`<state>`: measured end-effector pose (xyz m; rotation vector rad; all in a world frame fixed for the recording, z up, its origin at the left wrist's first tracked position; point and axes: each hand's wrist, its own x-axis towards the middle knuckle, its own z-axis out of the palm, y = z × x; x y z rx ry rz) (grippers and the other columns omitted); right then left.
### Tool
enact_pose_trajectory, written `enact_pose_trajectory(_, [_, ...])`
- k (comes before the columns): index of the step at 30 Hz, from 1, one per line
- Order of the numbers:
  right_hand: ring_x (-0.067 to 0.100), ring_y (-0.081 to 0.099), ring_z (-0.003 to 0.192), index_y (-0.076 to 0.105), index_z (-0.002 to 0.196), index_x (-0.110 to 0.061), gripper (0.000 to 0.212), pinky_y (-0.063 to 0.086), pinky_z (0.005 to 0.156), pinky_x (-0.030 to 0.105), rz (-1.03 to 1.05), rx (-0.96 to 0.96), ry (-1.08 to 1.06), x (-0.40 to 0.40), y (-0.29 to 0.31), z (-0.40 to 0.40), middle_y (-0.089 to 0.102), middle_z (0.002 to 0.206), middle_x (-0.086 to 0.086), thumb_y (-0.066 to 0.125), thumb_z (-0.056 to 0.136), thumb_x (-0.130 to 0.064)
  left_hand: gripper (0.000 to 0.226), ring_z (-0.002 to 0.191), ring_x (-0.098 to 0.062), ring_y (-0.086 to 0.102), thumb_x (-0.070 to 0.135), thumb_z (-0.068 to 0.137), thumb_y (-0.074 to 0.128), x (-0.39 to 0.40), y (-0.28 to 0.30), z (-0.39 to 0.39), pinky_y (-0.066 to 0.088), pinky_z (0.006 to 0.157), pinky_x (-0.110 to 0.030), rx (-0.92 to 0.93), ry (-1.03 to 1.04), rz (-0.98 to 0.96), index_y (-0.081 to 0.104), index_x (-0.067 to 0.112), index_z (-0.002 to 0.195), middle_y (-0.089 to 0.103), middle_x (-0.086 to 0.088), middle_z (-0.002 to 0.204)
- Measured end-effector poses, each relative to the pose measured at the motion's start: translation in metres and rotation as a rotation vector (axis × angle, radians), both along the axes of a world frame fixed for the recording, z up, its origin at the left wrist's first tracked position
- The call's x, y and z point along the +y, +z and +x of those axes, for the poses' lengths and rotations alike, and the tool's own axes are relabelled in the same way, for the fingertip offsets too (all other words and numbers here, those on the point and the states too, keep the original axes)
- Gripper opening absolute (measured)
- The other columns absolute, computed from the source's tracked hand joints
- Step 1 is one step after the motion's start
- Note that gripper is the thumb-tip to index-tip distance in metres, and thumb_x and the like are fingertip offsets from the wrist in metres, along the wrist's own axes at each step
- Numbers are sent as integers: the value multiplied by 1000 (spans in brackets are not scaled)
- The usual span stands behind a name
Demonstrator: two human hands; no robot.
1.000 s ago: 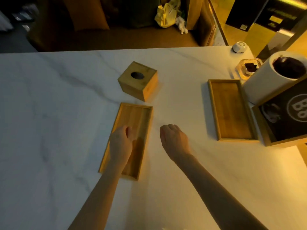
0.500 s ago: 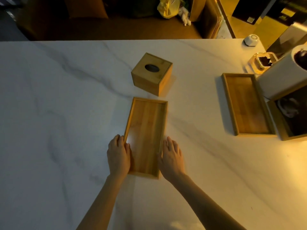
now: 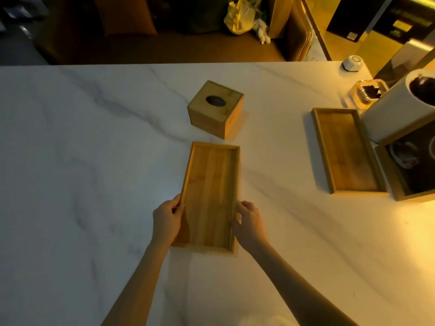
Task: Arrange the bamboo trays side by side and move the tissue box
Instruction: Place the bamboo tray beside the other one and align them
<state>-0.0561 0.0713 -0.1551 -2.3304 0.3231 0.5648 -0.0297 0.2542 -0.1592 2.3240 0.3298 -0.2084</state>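
— While both hands grip it, where's the near tray [image 3: 211, 196]?
— Centre of the marble table [image 3: 82, 184]. Left hand [image 3: 167, 220] and right hand [image 3: 250, 223] clamp its long edges.
— Tissue box [image 3: 215, 109]?
— Twelve o'clock of that tray, just apart.
— Second tray [image 3: 346, 151]?
— Three o'clock, well apart, beside a white cylinder [image 3: 397, 107].

**What sits on my marble table**

My white marble table [image 3: 94, 184] carries a bamboo tray [image 3: 210, 196] straight ahead of me. A bamboo tissue box [image 3: 215, 109] stands just beyond it at twelve o'clock. At two o'clock lies a second tray [image 3: 346, 149], with a white cylinder [image 3: 397, 109], a framed dark picture [image 3: 414, 170], a small glass dish [image 3: 367, 92] and a white puck [image 3: 353, 63] around it.
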Motion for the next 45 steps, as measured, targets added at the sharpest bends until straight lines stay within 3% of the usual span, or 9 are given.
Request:
enact_pose_trajectory(4, [19,53,106,41,133,-26,41,49,92,36,75,15,-34,-23,7,-3,53,123,1,45,93,-19,34,89,-31,62,8,86,54,-18,5,-12,45,79,-29,12,-6,-42,53,1,120,67,-24,100])
enact_pose_trajectory(9, [11,47,97,41,134,-22,40,42,84,24,144,-24,-89,-57,16,-11,52,123,2,45,94,-15,35,90,-29,63,9,85,55,-48,7,-21,48,80,-30,-18,-32,-78,53,2,120,67,-22,100])
enact_pose_trajectory(18, [13,50,97,41,135,-16,43,47,83,27,142,-137,-236,-126,34,-2,53,122,7,48,93,-10,37,100,-31,61,10,86,54,-124,21,10,44,83,-25,-114,-110,-96,51,2,122,65,-22,110])
enact_pose_trajectory(22, [21,56,103,43,134,-17,43,53,88,38,129,-184,-261,-153,41,17,55,121,7,49,92,-11,37,101,-33,61,12,87,53,-153,29,34,43,84,-27,-148,-128,-89,51,1,122,65,-22,110])
enact_pose_trajectory(29, [21,56,104,51,128,-22,39,52,85,34,116,-238,-283,-182,43,64,59,117,4,51,91,-10,35,99,-34,61,16,88,52,-186,40,81,48,89,-38,-151,-138,-60,53,2,120,66,-21,106])
enact_pose_trajectory(32, [22,56,105,52,125,-22,36,51,90,37,118,-218,-306,-189,41,83,60,116,4,51,91,-12,33,95,-35,62,18,88,51,-196,38,99,50,88,-42,-138,-152,-33,56,1,117,67,-21,103])
enact_pose_trajectory(37, [22,54,110,50,127,-23,37,50,95,41,110,-168,-349,-195,30,105,58,120,4,50,91,-13,33,95,-31,61,16,90,48,-208,26,125,44,80,-28,-109,-191,-8,53,3,121,66,-21,103])
enact_pose_trajectory(45, [21,54,110,46,129,-19,36,49,97,39,65,-114,-406,-193,6,124,57,121,3,47,93,-16,35,93,-29,58,9,90,48,-222,7,149,41,76,-25,-93,-192,24,49,0,123,63,-25,106])
